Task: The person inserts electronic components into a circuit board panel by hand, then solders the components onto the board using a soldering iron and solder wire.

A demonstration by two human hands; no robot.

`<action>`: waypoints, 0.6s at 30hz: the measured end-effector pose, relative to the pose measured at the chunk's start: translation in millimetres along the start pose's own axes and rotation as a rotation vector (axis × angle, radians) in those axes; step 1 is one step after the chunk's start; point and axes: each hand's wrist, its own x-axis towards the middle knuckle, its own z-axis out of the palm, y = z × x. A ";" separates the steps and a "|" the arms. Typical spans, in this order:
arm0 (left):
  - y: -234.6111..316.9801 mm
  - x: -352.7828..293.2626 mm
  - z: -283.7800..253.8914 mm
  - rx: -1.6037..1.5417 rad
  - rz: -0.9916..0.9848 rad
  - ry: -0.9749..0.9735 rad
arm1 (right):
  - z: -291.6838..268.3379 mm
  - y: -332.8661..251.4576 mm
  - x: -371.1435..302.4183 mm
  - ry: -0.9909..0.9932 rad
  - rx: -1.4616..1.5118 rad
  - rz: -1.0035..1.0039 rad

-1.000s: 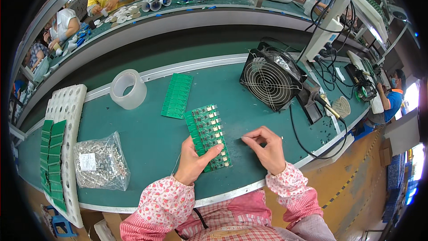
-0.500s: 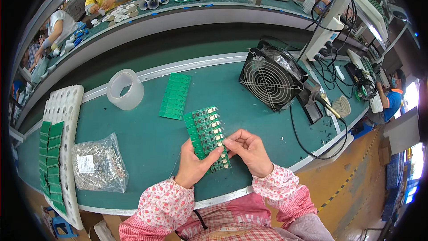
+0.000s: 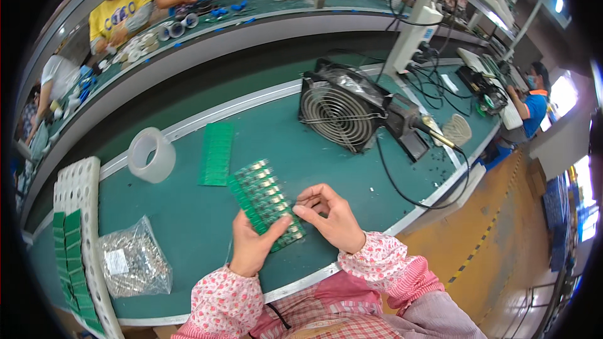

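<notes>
My left hand (image 3: 251,243) grips a green circuit board panel (image 3: 262,198) by its lower end, thumb on top. The panel is tilted above the bench and carries rows of small dark and pale parts, with connectors along its right side. Beside the panel's right edge is my right hand (image 3: 333,216), its thumb and forefinger closed together and the other fingers curled. Whatever may be between those fingertips is too small to make out. A bare green panel (image 3: 217,154) lies flat on the bench just beyond.
At the left are a tape roll (image 3: 151,155), a bag of small metal parts (image 3: 133,260) and a white foam tray (image 3: 94,238) bearing green panels. A fan (image 3: 339,113) and a soldering iron (image 3: 438,134) with its cable stand right. Co-workers sit across the far bench.
The whole view has shifted and tilted, moving the bench items leftward. My right fingers have come slightly away from the panel's edge. My left hand still grips the panel.
</notes>
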 end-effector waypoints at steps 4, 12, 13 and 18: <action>0.5 1.1 -8.1 -0.104 -0.073 0.041 | -48.9 -12.4 -15.3 0.318 -0.919 -0.531; 2.7 1.3 -8.0 -0.100 -0.107 0.006 | -115.0 -13.4 -26.4 0.280 -1.317 -0.517; 3.4 0.9 -7.5 -0.101 -0.105 0.005 | -116.3 -13.8 -25.4 0.268 -1.312 -0.528; 3.8 0.6 -7.4 -0.115 -0.100 -0.001 | -101.2 -20.4 -20.7 0.221 -0.938 -0.381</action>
